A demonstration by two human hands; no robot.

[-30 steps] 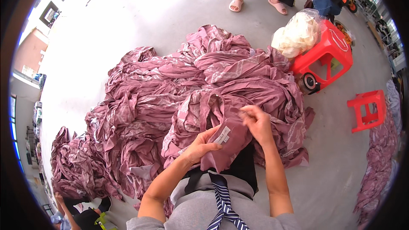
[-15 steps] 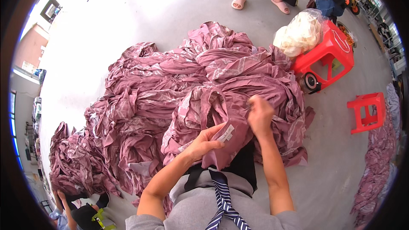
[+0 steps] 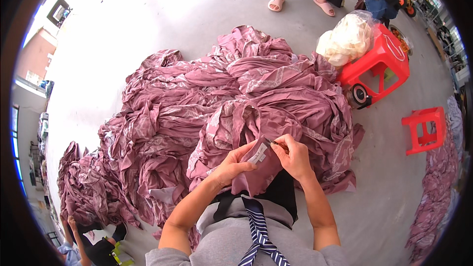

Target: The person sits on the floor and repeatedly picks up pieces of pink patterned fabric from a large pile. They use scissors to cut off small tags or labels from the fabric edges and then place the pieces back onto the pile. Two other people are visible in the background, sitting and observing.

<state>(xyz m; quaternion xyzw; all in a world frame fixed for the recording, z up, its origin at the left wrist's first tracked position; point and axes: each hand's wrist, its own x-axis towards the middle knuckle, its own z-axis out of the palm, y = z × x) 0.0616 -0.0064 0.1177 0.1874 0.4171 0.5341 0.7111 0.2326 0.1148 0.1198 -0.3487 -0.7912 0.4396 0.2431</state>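
A large heap of mauve fabric (image 3: 187,98) with pale printed patterns lies in front of me and reaches over my lap. My left hand (image 3: 232,166) pinches a folded edge of this fabric beside a white sewn-in label (image 3: 258,153). Close to the label's upper end is my right hand (image 3: 293,157), its fingers closed around a small dark tool that is mostly hidden. The dark tip of this tool points at the fabric by the label; its exact kind does not show.
Right of the heap stands a red plastic stool (image 3: 379,66) with a bag of cream cloth (image 3: 347,39) against it and a clear jar (image 3: 358,95). A smaller red stool (image 3: 424,130) is farther right. Seated people are at the far side; another person's hands (image 3: 70,224) touch the heap lower left.
My right hand has come down and inward from above the fabric to the label. My left hand keeps its hold with hardly any shift.
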